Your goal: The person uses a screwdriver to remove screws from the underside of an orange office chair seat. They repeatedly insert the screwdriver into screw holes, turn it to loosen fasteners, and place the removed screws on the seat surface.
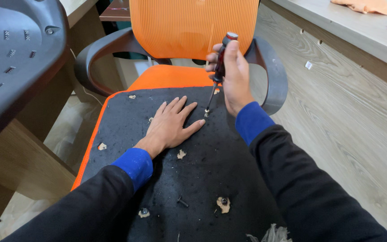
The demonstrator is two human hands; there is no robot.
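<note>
Left hand (172, 125): flat, palm down, fingers spread, just left of the screwdriver (217, 71) tip.
Right hand (231, 74): fist wrapped around the screwdriver handle, wrist raised.
Arms: both extended forward.

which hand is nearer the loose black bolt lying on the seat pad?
Left. The left hand lies flat on the black seat pad, up-left of the loose bolt. The right hand is farther up, gripping the screwdriver.

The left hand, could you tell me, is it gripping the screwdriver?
No, the left hand lies flat and open on the black seat underside, while the right hand grips the screwdriver.
</note>
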